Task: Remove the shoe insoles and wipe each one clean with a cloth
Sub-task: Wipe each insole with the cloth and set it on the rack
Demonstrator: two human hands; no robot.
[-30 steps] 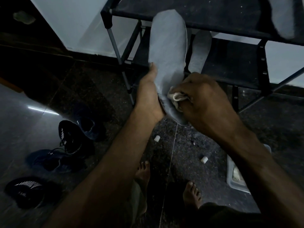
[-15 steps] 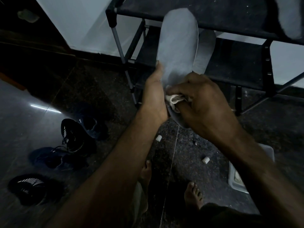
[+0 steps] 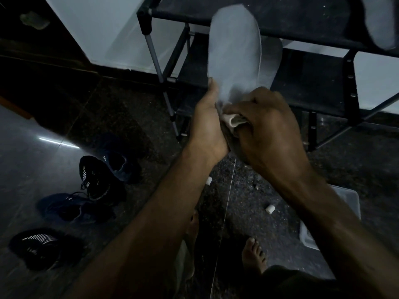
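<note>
A grey insole (image 3: 234, 50) stands upright in front of me, its toe end up. My left hand (image 3: 206, 124) grips its lower left edge. My right hand (image 3: 267, 130) is closed around a bunched pale cloth (image 3: 232, 121) and presses it on the insole's lower part. A second grey insole (image 3: 275, 61) lies on the rack's lower shelf behind it. A third insole (image 3: 380, 20) rests on the top shelf at the upper right. Several dark shoes (image 3: 97, 175) sit on the floor to the left.
A black shoe rack (image 3: 313, 87) with metal legs stands against the white wall. A clear plastic tub (image 3: 349, 203) is on the floor at the right. Two small white rolls (image 3: 269, 209) lie on the dark floor. My bare feet (image 3: 253, 255) are below.
My right hand has slid the cloth slightly up the insole. The insole and both hands sit a little further right in the view.
</note>
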